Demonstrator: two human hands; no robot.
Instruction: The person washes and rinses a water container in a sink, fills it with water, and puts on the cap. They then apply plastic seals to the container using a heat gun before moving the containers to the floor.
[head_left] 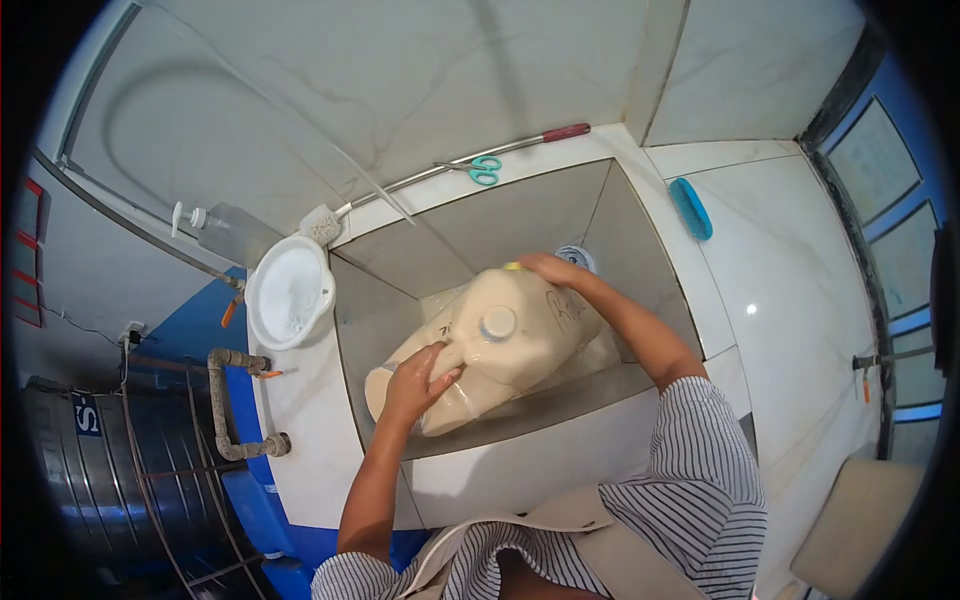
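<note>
With work seemingly under way, my left hand (415, 383) wraps the handle of a large cream plastic jug (545, 345), its round pale cap (497, 322) on, between my hands in the rectangular grey sink (560, 215), while my bent right hand (550, 270) lies over its far side by a small yellow object (513, 266), grip unclear.

Smooth, shiny cream plastic jug (545, 350), slick grey tile sink (540, 220), glossy white stone-look tabletop (800, 260) on the right, shiny metal pole (410, 178) with rough brush head (321, 226), plastic scissor handles (485, 178), smooth white plastic bowl (328, 298) at left, striped cloth sleeve (700, 440)
</note>
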